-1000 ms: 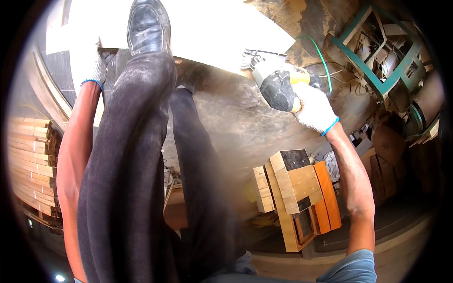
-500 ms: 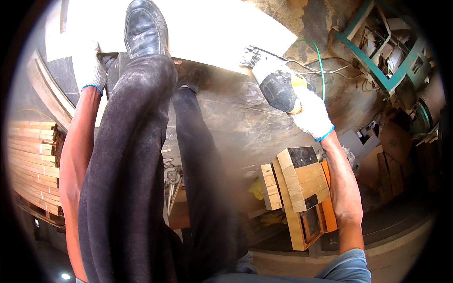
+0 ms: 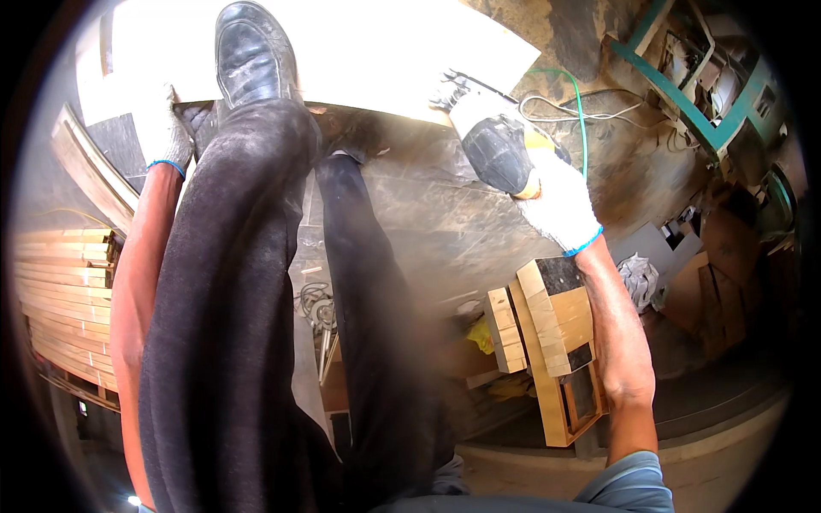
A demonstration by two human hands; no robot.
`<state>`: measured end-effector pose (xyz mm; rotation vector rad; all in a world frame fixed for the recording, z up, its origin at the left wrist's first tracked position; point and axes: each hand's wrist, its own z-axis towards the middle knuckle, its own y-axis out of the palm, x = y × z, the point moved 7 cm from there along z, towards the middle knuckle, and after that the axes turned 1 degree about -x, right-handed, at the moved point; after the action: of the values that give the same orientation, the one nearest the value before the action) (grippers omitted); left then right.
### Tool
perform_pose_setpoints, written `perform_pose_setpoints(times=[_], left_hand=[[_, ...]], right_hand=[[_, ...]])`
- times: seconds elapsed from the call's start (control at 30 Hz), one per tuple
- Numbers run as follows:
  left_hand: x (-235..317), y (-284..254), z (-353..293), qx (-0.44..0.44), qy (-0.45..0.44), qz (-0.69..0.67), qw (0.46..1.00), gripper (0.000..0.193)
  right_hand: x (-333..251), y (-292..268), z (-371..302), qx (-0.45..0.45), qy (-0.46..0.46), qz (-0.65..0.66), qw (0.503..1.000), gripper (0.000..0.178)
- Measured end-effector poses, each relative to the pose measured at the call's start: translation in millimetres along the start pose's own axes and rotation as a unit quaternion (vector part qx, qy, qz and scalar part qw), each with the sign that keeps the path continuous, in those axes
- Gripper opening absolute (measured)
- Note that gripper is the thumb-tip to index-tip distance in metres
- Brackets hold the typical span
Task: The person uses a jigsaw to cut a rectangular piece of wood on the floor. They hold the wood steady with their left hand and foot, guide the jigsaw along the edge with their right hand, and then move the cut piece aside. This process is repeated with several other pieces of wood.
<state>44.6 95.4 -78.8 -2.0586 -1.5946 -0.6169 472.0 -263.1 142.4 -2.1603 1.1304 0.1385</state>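
Note:
My right hand [image 3: 560,201], in a white glove with a blue cuff, is wrapped round the rear of a handheld power tool [image 3: 496,154]. The tool has a rounded black body, a yellow part and a grey metal front, which sits at the right part of the near edge of a large white board [image 3: 385,51]. My left hand [image 3: 171,141], gloved the same way, lies against the board at the left; glare washes out its fingers. Between the hands, my black shoe [image 3: 254,56] stands on the board.
Wooden boxes [image 3: 556,342] stand beside my right forearm. A green cord [image 3: 581,120] and a pale cable [image 3: 590,115] trail right of the tool. Stacked timber strips [image 3: 64,299] lie at left, a teal metal frame [image 3: 667,94] at upper right.
The power tool and my right hand have shifted slightly left and away along the board's edge. The view has moved a little. My left hand stays at the board.

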Motion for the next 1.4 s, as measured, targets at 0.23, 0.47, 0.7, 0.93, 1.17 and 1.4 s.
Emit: perform_pose_setpoints(times=[0.23, 0.47, 0.7, 0.93, 1.17, 1.4], left_hand=[[-9, -12, 11, 0.0, -0.022, -0.007, 1.0, 0.07], [-10, -8, 5, -0.002, -0.042, -0.007, 0.999, 0.073], [-15, -15, 14, -0.008, -0.061, -0.043, 0.997, 0.057], [-10, -12, 11, 0.008, -0.022, -0.055, 0.998, 0.047], [-15, -23, 23, 0.007, -0.02, -0.049, 0.999, 0.056], [-8, 6, -3, 0.043, -0.1, -0.033, 0.993, 0.074]], right_hand=[[7, 6, 0, 0.036, -0.005, 0.01, 0.999, 0.034], [-6, 6, -3, 0.025, 0.017, 0.028, 0.999, 0.031], [-7, 3, 2, 0.03, -0.011, 0.002, 0.999, 0.029], [-3, 8, -1, 0.044, -0.007, 0.023, 0.999, 0.03], [-4, 10, -3, 0.076, -0.023, 0.032, 0.996, 0.029], [-3, 11, -2, 0.055, -0.022, 0.033, 0.998, 0.028]])
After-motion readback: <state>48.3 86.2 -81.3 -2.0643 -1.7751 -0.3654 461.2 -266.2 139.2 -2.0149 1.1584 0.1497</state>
